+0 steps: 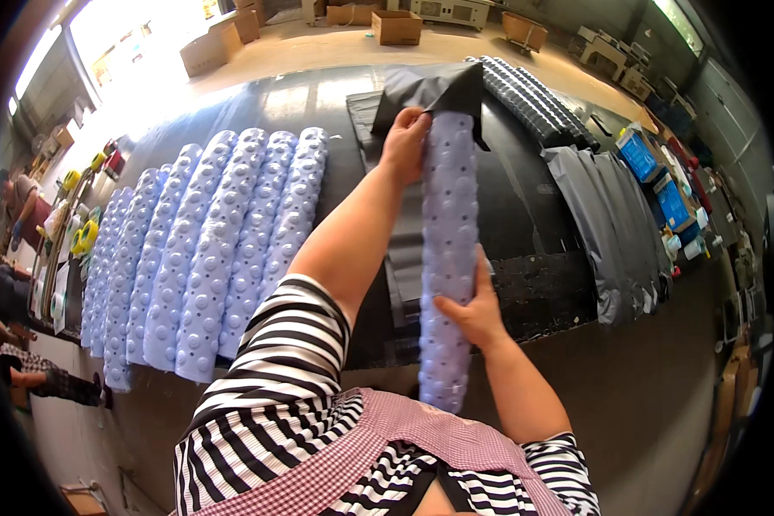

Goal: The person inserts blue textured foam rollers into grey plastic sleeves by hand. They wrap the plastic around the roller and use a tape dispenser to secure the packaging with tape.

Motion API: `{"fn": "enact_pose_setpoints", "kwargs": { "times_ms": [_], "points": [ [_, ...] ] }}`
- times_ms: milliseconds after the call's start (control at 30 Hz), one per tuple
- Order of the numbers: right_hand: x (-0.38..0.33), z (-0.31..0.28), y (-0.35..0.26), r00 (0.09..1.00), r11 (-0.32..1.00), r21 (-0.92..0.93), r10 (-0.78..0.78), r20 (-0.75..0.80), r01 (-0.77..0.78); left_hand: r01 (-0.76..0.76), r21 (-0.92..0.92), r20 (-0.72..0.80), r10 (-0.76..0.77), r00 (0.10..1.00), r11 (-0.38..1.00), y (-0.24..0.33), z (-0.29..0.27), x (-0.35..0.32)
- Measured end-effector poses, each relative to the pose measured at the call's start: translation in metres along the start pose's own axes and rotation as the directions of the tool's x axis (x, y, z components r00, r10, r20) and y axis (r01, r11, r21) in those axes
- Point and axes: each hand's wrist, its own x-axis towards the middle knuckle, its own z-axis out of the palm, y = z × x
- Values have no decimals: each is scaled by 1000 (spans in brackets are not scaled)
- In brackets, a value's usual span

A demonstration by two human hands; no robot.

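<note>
A rolled-up lavender bath mat (449, 215), bumpy with suction cups, points away from me, its near end close to my apron. Its far end sits inside the mouth of a black plastic bag (439, 89). My left hand (407, 146) is closed at that far end, gripping the bag's edge against the roll's left side. Lower down, my right hand (477, 308) wraps the roll from the right, its thumb on top. Beneath the roll, more flat dark bags (404, 273) lie on the black table (533, 206).
Several lavender rolls (211, 249) lie side by side on the left. To the right are filled grey bags (606, 228), dark studded rolls (537, 99) and blue boxes (641, 157). Cardboard boxes (396, 27) stand on the floor beyond. Other people (26, 206) are at the far left.
</note>
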Motion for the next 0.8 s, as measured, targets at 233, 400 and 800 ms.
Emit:
{"fn": "enact_pose_setpoints", "kwargs": {
  "times_ms": [233,400,800],
  "points": [
    [90,-25,39,999,997,60,-46,1,46,166,167,-128,-146,981,972,-12,-74,-13],
    [229,-59,27,986,987,23,-157,-56,159,108,241,-132,-77,988,964,-43,-29,1],
    [212,-55,100,947,911,-273,-266,181,308,43,548,-358,187,915,835,-100,-69,-100]
  ]
}}
